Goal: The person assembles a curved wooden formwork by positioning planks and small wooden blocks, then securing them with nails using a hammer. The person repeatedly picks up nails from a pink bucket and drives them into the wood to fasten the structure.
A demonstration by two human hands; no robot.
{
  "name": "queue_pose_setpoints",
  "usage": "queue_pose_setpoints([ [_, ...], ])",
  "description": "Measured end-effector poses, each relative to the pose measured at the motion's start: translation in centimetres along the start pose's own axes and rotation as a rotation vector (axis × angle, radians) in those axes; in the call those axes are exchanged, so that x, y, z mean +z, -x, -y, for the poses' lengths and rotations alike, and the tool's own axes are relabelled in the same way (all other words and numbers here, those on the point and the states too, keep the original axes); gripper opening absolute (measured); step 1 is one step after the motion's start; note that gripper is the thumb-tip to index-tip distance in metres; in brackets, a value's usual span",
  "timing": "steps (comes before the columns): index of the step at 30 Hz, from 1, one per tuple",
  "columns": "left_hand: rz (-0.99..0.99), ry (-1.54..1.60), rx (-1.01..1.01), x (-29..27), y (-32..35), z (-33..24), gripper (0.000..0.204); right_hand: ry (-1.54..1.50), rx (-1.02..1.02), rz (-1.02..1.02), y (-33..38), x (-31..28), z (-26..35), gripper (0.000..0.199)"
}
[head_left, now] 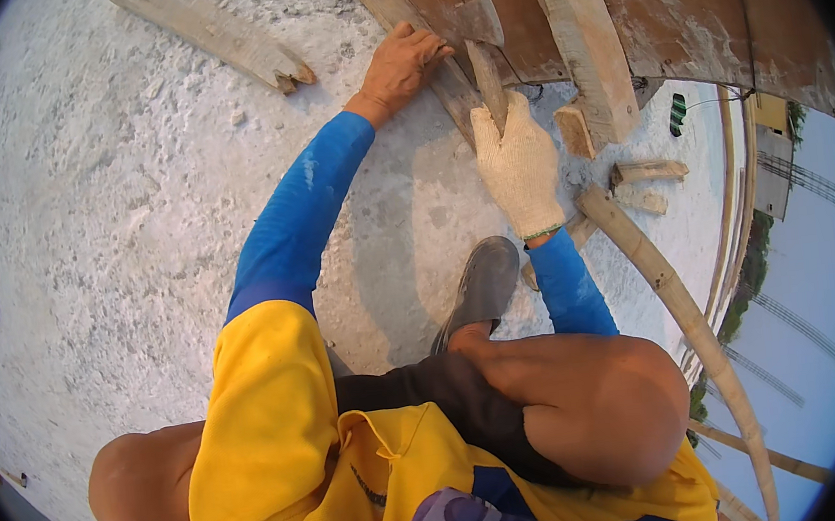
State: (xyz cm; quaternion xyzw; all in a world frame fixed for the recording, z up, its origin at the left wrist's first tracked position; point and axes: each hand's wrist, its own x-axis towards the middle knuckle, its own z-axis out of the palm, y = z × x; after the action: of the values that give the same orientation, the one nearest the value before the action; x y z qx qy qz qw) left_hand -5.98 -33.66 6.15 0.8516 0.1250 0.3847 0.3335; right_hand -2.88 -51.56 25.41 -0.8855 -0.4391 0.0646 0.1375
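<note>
My right hand [519, 165], in a cream knitted glove, is closed around the wooden handle [487, 78] of a hatchet. The hatchet's flat metal blade [481, 21] is raised in front of a brown wooden panel [664, 6]. Bare and to the left of the blade, my left hand [404, 66] has its fingers curled together over a long wooden batten [457, 96] at the panel's edge. Whatever is pinched in its fingertips, if anything, is too small to make out.
A thick wooden beam [583, 44] leans across the panel on the right. On the rough pale concrete floor [129, 188] lies a loose board [215, 34] at the far left. Short wood offcuts [650, 171] and a long curved pole [677, 296] lie beyond my right hand.
</note>
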Motion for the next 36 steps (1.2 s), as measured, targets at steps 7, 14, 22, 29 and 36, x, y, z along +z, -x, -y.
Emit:
queue_pose_setpoints([
  [7,-0.079,-0.022,0.036,-0.1,-0.7,0.0,0.022,-0.054,-0.008,0.022,-0.6,-0.6,-0.3,0.035],
  [14,0.061,0.078,0.022,-1.9,-0.6,0.1,0.010,-0.135,0.019,-0.001,0.9,-1.3,-0.1,0.035],
  [22,-0.522,-0.138,-0.559,-3.6,-3.4,4.8,0.044,-0.100,0.028,0.262,6.6,-4.6,-2.2,0.035],
  [29,0.234,-0.585,-0.537,-4.3,-9.3,9.5,0.064,0.071,0.139,0.619,8.8,-13.6,-1.2,0.033],
  [36,-0.168,-0.870,-0.381,-4.3,-10.8,13.4,0.072,-0.047,0.213,0.504,10.2,-10.0,1.6,0.038],
])
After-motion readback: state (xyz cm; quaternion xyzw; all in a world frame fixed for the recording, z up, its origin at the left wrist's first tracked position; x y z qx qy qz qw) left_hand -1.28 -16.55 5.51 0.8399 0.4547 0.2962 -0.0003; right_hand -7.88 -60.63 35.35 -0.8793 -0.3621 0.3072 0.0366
